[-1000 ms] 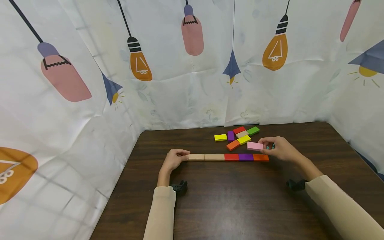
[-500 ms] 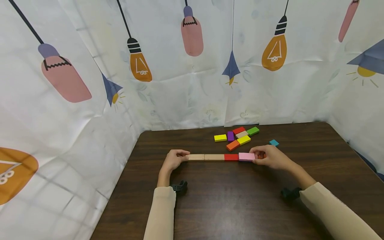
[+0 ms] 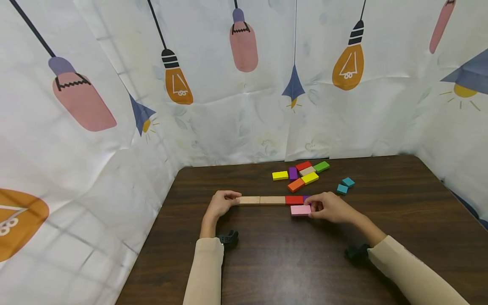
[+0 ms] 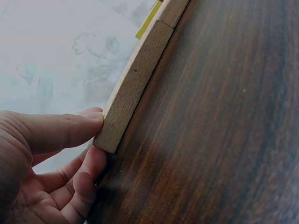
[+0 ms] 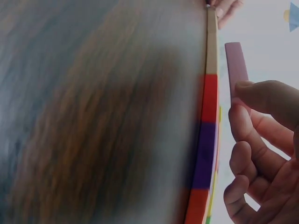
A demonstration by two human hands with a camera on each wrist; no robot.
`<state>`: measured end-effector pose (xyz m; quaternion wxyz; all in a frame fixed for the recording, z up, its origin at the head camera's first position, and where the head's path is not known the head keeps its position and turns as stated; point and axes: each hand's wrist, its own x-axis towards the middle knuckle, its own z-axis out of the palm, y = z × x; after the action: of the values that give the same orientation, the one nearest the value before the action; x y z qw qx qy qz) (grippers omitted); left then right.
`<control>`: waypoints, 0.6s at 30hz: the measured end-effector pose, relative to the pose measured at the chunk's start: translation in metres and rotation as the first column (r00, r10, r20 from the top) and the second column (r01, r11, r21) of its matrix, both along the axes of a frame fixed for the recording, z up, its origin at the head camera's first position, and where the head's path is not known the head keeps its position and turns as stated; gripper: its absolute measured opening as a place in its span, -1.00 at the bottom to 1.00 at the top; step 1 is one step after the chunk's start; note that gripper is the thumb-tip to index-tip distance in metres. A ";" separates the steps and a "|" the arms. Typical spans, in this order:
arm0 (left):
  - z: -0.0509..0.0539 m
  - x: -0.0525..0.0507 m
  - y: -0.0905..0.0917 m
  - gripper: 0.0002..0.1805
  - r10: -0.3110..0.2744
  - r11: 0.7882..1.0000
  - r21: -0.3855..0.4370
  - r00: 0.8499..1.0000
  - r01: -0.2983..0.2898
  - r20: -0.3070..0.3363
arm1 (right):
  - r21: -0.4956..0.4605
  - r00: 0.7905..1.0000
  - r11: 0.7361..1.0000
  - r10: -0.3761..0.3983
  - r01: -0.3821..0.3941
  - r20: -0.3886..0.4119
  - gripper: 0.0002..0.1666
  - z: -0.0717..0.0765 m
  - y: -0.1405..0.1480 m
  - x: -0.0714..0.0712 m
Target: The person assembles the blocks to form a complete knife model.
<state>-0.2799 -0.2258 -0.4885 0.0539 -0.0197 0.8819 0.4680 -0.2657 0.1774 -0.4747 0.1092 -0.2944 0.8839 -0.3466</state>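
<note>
A straight row runs along the table: two plain wooden blocks, a red block, a purple block and an orange block. The orange one is hidden behind my right hand in the head view. At the row's left end my left hand holds the end wooden block between thumb and fingers. My right hand pinches one end of a pink block. In the right wrist view, that pink block is raised off the table, apart from the row.
Behind the row lies a loose group: yellow blocks, a purple, a red, a green, a wooden and an orange block. Two teal blocks lie right of it. A printed curtain hangs behind the table.
My right hand has carried the pink block leftward and toward me, from the row's right end to near the red block. The teal blocks came into view behind it. My left hand stays put.
</note>
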 end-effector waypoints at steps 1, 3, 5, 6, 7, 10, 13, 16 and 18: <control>0.000 0.000 0.000 -0.80 -0.001 1.000 0.000 1.000 0.001 -0.001 | 0.001 1.000 1.000 0.006 -0.006 -0.001 -0.76 -0.001 -0.002 0.000; 0.000 0.000 0.000 -0.80 -0.002 1.000 0.000 1.000 0.002 -0.004 | 0.007 1.000 1.000 0.011 -0.011 -0.003 -0.79 -0.003 -0.007 0.000; 0.000 -0.001 0.000 -0.80 -0.004 1.000 -0.002 1.000 0.004 -0.007 | 0.012 1.000 1.000 0.015 -0.014 -0.005 -0.81 -0.004 -0.010 0.000; 0.000 -0.001 0.000 -0.80 -0.005 1.000 -0.002 1.000 0.005 -0.009 | 0.018 1.000 1.000 0.012 -0.012 -0.006 -0.81 -0.004 -0.012 0.000; 0.000 -0.001 0.000 -0.80 -0.005 1.000 -0.002 1.000 0.005 -0.010 | 0.024 1.000 1.000 0.009 -0.009 -0.006 -0.82 -0.004 -0.014 0.000; 0.000 -0.001 0.000 -0.79 -0.003 1.000 0.002 1.000 0.003 -0.010 | 0.034 1.000 0.999 0.004 -0.004 -0.010 -0.82 -0.004 -0.018 0.000; 0.001 -0.001 0.000 -0.79 -0.002 1.000 0.004 1.000 0.002 -0.008 | 0.040 1.000 0.999 -0.003 0.004 -0.010 -0.83 -0.005 -0.022 -0.001; 0.000 -0.001 0.000 -0.79 0.002 1.000 0.003 1.000 -0.002 -0.007 | 0.047 1.000 0.999 -0.013 0.014 -0.016 -0.83 -0.005 -0.027 -0.002; 0.000 -0.001 0.000 -0.80 0.003 1.000 0.000 1.000 -0.003 -0.008 | 0.059 1.000 0.998 -0.025 0.026 -0.014 -0.82 -0.005 -0.030 -0.002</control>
<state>-0.2811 -0.2254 -0.4882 0.0498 -0.0193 0.8821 0.4680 -0.2681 0.1472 -0.4794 0.1075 -0.2822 0.8982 -0.3196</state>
